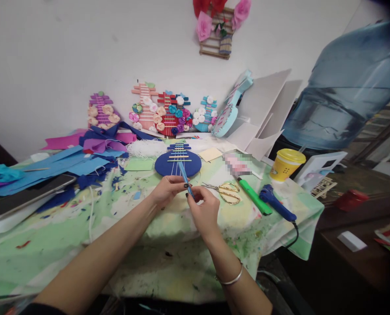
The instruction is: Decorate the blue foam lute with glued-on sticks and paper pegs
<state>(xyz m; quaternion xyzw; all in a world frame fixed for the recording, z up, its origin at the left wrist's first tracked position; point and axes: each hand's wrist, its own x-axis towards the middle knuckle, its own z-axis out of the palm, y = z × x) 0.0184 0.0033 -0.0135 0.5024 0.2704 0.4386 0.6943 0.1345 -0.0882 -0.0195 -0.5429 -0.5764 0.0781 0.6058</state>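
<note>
A narrow blue paper strip [183,173] slants between my hands above the front of the table. My left hand [169,189] pinches it along its middle, and my right hand [205,207] has its lower end between thumb and fingers. Just beyond the strip lies a dark blue round lute-shaped craft piece [162,164] with white strings and small coloured crossbars; the strip's top overlaps it in view. Gold-handled scissors [229,192] rest to the right of my right hand. A scrap of light blue paper [137,195] lies left of my left hand.
Right of the scissors are a green utility knife [254,197], a blue glue gun [275,202] with a cord, and a yellow-lidded cup [285,166]. Coloured paper sheets [67,164] and a phone [31,194] occupy the left. Finished flowered lutes [168,113] lean against the wall.
</note>
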